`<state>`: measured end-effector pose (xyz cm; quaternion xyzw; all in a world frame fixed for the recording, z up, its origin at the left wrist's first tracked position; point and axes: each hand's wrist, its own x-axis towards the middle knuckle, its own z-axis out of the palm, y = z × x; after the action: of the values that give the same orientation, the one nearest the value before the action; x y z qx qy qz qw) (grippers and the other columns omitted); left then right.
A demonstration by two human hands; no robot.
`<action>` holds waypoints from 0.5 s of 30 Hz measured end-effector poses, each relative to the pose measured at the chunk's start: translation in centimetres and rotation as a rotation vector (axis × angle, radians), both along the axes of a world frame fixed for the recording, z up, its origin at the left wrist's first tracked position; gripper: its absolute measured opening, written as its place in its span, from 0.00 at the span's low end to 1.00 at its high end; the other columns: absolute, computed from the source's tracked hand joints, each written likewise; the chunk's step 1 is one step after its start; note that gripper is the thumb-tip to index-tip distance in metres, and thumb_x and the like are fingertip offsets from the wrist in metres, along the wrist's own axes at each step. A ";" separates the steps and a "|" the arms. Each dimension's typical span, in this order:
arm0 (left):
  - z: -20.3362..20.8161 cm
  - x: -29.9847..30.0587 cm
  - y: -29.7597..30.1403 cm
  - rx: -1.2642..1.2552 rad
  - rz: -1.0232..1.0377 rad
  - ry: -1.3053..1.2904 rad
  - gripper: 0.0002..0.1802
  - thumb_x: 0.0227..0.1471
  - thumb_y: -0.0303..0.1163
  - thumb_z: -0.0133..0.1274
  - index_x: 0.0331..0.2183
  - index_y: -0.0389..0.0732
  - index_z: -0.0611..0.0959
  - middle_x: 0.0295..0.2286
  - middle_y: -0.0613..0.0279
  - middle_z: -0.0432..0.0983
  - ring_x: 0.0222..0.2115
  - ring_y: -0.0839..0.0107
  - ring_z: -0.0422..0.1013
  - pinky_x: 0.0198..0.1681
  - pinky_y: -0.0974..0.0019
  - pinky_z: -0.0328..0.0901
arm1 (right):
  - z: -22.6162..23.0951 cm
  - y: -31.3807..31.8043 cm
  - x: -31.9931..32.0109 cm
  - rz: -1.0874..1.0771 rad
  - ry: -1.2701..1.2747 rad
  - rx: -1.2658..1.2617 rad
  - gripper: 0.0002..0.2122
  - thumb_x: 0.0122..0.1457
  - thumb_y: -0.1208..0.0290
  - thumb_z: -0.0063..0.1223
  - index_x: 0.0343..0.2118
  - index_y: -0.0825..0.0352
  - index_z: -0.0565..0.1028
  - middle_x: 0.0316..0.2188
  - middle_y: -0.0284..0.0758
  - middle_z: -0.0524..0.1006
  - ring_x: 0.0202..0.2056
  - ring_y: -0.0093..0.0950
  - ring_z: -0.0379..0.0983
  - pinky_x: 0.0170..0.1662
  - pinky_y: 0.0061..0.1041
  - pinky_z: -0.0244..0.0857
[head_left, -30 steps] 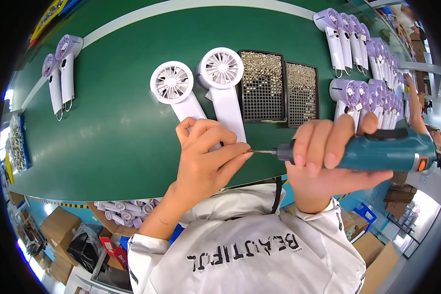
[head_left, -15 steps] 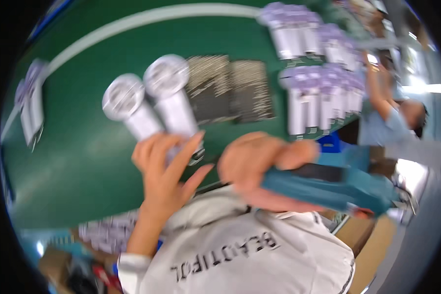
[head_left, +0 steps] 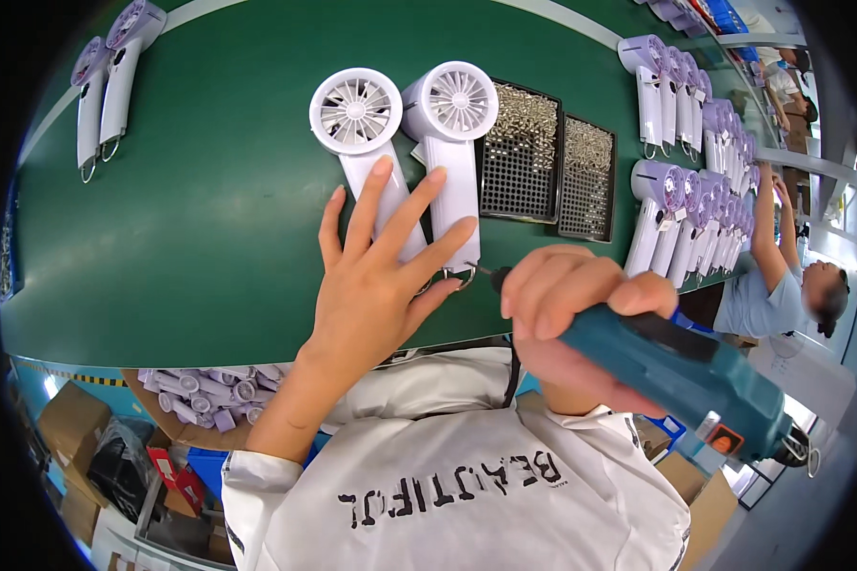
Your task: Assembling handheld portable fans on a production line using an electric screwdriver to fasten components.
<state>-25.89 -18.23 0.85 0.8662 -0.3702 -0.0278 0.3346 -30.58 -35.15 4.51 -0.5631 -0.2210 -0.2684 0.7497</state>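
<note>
Pale, smooth plastic is seen in two handheld fans (head_left: pixel 455 176), laid side by side on the green tabletop (head_left: pixel 162 257), their round heads ringed with radiating blades. Their straight handles are partly covered by the left hand (head_left: pixel 369 278), its fingers spread wide. A rounded teal power screwdriver (head_left: pixel 681 373) is gripped by the right hand (head_left: pixel 571 300); whether the handle's end is touched by its thin bit (head_left: pixel 486 270) cannot be told. Small shiny metal pieces (head_left: pixel 524 116) are held in black gridded trays (head_left: pixel 519 195).

We are viewing a green table (head_left: pixel 162 238); cardboard boxes (head_left: pixel 72 421) are standing lower left, near a yellow-and-black band (head_left: pixel 76 374).
</note>
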 end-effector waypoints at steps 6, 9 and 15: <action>-0.5 -0.2 0.0 -0.032 0.027 0.011 0.28 0.41 0.36 0.65 0.48 0.58 0.82 0.60 0.64 0.62 0.63 0.49 0.49 0.60 0.44 0.46 | 0.5 0.9 0.0 0.050 0.117 0.025 0.15 0.61 0.59 0.51 0.44 0.64 0.66 0.21 0.38 0.73 0.17 0.30 0.66 0.21 0.30 0.61; -0.6 0.0 -0.5 -0.029 0.034 0.009 0.27 0.40 0.35 0.65 0.47 0.58 0.83 0.60 0.65 0.63 0.63 0.49 0.49 0.58 0.45 0.47 | 0.3 0.7 -0.2 0.016 0.119 -0.076 0.11 0.62 0.66 0.50 0.44 0.63 0.66 0.22 0.37 0.72 0.17 0.31 0.66 0.22 0.31 0.61; 0.0 0.1 -0.6 0.007 0.034 0.024 0.28 0.39 0.35 0.65 0.47 0.59 0.83 0.59 0.65 0.64 0.62 0.48 0.51 0.58 0.45 0.48 | 0.2 0.3 -0.3 0.040 0.122 -0.112 0.18 0.59 0.54 0.48 0.45 0.61 0.65 0.24 0.35 0.72 0.18 0.30 0.68 0.22 0.31 0.64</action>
<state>-25.76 -18.80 0.83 0.8732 -0.3512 -0.0337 0.3362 -30.86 -34.87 4.73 -0.6149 -0.2007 -0.2058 0.7344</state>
